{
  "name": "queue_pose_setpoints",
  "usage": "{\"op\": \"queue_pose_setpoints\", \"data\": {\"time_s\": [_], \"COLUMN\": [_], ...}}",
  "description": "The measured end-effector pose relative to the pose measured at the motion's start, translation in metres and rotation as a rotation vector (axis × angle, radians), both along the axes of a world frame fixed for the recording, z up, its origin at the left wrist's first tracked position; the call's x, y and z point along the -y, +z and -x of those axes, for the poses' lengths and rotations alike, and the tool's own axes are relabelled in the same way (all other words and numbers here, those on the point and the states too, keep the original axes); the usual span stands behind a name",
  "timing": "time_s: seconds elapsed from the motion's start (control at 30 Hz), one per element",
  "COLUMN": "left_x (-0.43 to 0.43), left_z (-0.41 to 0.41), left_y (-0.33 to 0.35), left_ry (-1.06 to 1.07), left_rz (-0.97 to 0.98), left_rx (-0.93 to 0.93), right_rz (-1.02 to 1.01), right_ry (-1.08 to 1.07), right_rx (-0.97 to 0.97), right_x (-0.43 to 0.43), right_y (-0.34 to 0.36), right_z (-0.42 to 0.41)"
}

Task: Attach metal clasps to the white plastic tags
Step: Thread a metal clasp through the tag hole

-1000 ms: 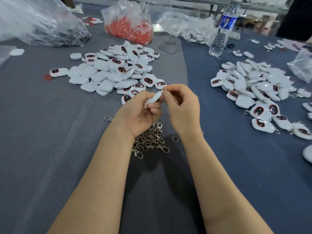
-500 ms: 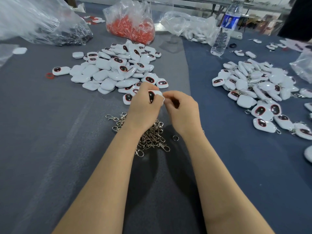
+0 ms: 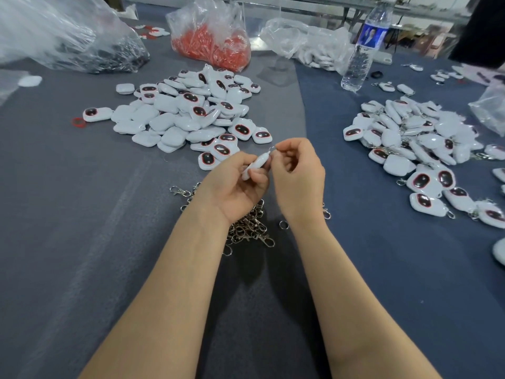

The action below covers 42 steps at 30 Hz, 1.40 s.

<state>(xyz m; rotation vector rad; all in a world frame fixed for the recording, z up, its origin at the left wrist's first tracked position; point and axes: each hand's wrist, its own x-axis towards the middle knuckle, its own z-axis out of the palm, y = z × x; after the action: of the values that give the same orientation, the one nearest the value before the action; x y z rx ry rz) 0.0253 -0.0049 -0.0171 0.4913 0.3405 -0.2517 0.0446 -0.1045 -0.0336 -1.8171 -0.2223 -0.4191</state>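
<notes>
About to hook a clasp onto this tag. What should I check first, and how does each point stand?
1. Tag gripped in left hand: ok.
2. Right hand pinching the tag's top end: ok.
3. Tag's hole threaded yet: cannot tell, too small.
4. Spare clasps within reach beneath the wrists: ok.
5. Finished pile kept apart from bare tags: ok.

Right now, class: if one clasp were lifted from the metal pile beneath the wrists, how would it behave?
Probably drags neighbours along: the clasp pile looks interlocked. Likely floppy, being jointed rings and hooks.
</notes>
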Motion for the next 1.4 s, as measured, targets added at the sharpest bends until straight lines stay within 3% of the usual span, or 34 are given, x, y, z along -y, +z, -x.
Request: {"op": "queue_pose_setpoints", "data": {"time_s": [0.1, 0.2, 0.23, 0.33, 0.37, 0.4, 0.47, 0.57, 0.63, 0.73, 0.83, 1.0, 1.3, 1.4], "left_x": [-0.003, -0.004, -0.004, -0.003, -0.003, -0.003, -0.003, -0.002, -0.002, -0.002, -0.001, 0.000, 0.008, 0.007], "left_z": [0.001, -0.001, -0.002, -0.001, 0.000, 0.001, 0.001, -0.002, -0.003, -0.003, -0.001, 0.000, 0.004, 0.004], "left_y": [0.001, 0.001, 0.000, -0.006, -0.007, -0.008, -0.009, -0.008, -0.005, -0.003, -0.001, 0.000, -0.001, 0.000], "left_ry": [-0.023, 0.028, 0.085, 0.230, 0.265, 0.284, 0.305, 0.295, 0.293, 0.278, 0.249, 0.221, 0.224, 0.237], "left_rz": [0.080, -0.132, -0.336, -1.280, -1.474, -1.535, -1.403, -1.000, -0.728, -0.563, -0.535, -0.542, -0.918, -0.945], "left_rx": [-0.044, -0.038, -0.014, 0.141, 0.214, 0.267, 0.292, 0.156, 0.091, 0.104, 0.123, 0.147, 0.230, 0.248], "right_rz": [0.124, 0.294, 0.347, 0.465, 0.473, 0.433, 0.206, -0.165, -0.226, -0.306, -0.347, -0.245, -0.086, -0.001], "right_ry": [0.004, 0.057, 0.090, 0.181, 0.193, 0.195, 0.196, 0.224, 0.229, 0.248, 0.240, 0.217, 0.015, 0.020], "right_rx": [0.096, 0.152, 0.155, 0.124, 0.097, 0.058, -0.072, -0.234, -0.261, -0.331, -0.368, -0.304, -0.050, 0.008], "right_x": [0.001, 0.005, 0.005, 0.006, 0.007, 0.007, 0.007, 0.006, 0.007, 0.008, 0.007, 0.005, 0.002, 0.003], "right_y": [0.001, 0.000, -0.001, -0.004, -0.004, -0.004, -0.003, -0.001, -0.001, -0.002, -0.002, -0.002, -0.003, -0.002], "right_z": [0.001, -0.002, -0.003, -0.007, -0.007, -0.008, -0.008, -0.010, -0.012, -0.014, -0.013, -0.010, -0.006, -0.004]}}
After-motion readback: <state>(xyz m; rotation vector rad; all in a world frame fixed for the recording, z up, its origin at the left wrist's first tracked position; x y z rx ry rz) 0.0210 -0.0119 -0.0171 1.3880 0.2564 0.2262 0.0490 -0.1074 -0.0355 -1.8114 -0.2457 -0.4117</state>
